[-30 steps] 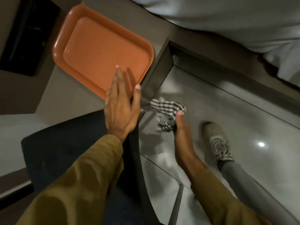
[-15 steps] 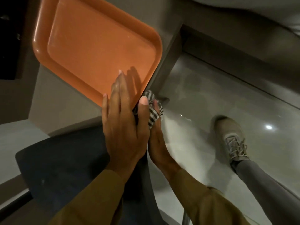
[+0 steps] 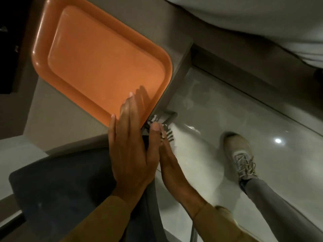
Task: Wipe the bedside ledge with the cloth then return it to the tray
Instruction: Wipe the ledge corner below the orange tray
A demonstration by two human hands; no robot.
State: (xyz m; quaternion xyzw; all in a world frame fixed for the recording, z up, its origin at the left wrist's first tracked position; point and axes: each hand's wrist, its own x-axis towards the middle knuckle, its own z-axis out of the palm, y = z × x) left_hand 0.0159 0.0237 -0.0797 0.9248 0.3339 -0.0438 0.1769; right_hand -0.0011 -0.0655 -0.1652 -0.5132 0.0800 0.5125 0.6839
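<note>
Checked black-and-white cloth (image 3: 161, 127) is showing in a small bunch at the corner of the beige bedside ledge (image 3: 57, 112), and the right hand (image 3: 172, 165) is gripping it from below, fingers closed into the fabric. Beside it, the left hand (image 3: 132, 152) is lying flat with fingers straight and together, fingertips reaching over the near rim of the orange rectangular plastic tray (image 3: 97, 56), which is sitting on the ledge. Mustard sleeves are covering both forearms. On the glossy pale floor a grey laced sneaker (image 3: 240, 154) is standing.
</note>
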